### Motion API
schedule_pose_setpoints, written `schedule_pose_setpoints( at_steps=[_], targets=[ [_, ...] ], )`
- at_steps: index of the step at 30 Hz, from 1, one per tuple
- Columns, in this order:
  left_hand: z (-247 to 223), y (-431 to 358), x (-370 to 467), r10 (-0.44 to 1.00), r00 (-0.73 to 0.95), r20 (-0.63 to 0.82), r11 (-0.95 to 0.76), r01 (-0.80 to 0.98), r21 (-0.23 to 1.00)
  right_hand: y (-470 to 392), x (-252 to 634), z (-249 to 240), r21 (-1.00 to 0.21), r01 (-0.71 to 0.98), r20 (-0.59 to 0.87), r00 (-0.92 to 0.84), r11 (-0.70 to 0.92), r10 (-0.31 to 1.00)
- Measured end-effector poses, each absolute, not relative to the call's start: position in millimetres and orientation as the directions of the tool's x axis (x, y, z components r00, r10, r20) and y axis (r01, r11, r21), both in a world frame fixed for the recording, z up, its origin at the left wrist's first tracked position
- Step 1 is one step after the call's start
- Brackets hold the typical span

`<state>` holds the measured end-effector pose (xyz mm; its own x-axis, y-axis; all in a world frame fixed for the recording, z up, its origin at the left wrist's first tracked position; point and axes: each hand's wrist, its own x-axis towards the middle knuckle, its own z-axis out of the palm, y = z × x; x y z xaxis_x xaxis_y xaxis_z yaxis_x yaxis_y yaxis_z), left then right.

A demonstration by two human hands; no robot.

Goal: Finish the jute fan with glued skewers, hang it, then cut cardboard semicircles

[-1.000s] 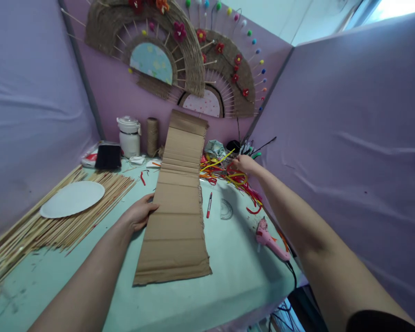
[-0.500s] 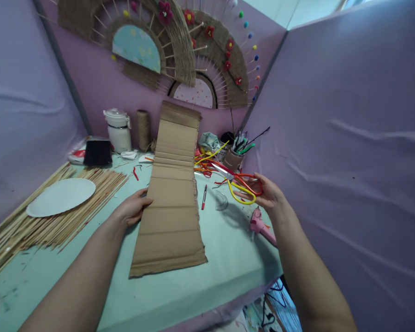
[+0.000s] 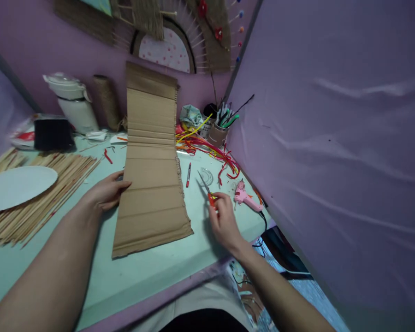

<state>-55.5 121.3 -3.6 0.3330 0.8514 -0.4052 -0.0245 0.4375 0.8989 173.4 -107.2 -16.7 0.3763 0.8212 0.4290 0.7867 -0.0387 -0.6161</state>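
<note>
A long strip of corrugated cardboard [image 3: 152, 184] stands tilted over the table, its upper end near the back wall. My left hand [image 3: 109, 190] grips its left edge, thumb on the front face and fingers behind. On the other side, my right hand [image 3: 223, 219] is closed round the handles of a pair of scissors [image 3: 205, 182]. The blades point up and left, away from me, and look closed. Between the scissors and the cardboard lie a marker pen [image 3: 188, 175] and a clear protractor [image 3: 206, 176].
A pink glue gun [image 3: 246, 196] with a cord lies at the table's right edge. Red and yellow pipe cleaners [image 3: 207, 147] tangle behind. Thin wooden sticks [image 3: 69, 170] and a white oval plate [image 3: 24, 182] lie left. A jar [image 3: 74, 108] and twine roll [image 3: 106, 101] stand behind.
My right hand has turned the scissors and brought them lower and closer to the cardboard's right edge. My left hand still holds the cardboard. The view has shifted down and right.
</note>
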Motion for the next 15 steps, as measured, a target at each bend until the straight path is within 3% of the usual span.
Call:
schedule_pose_setpoints(
  at_steps=[6, 10, 13, 15],
  targets=[
    [0.0, 120.2, -53.2, 0.836, 0.342, -0.430, 0.441, 0.049, 0.896, -101.3, 142.8, -22.8, -0.371, 0.910, 0.256, 0.291, -0.184, 0.922],
    [-1.7, 122.3, -53.2, 0.830, 0.357, -0.427, 0.439, 0.053, 0.897, -120.9, 165.7, -0.1, -0.333, 0.937, 0.201, 0.180, -0.105, 0.963],
    [-3.4, 123.6, -53.7, 0.832, 0.355, -0.426, 0.438, 0.049, 0.898, -145.5, 212.7, 10.4, -0.311, 0.913, 0.356, 0.368, -0.262, 0.859],
    [-3.7, 123.8, -53.7, 0.836, 0.344, -0.428, 0.439, 0.051, 0.897, -160.4, 245.9, 8.0, -0.261, 0.868, 0.322, 0.490, -0.422, 0.810]
  ],
)
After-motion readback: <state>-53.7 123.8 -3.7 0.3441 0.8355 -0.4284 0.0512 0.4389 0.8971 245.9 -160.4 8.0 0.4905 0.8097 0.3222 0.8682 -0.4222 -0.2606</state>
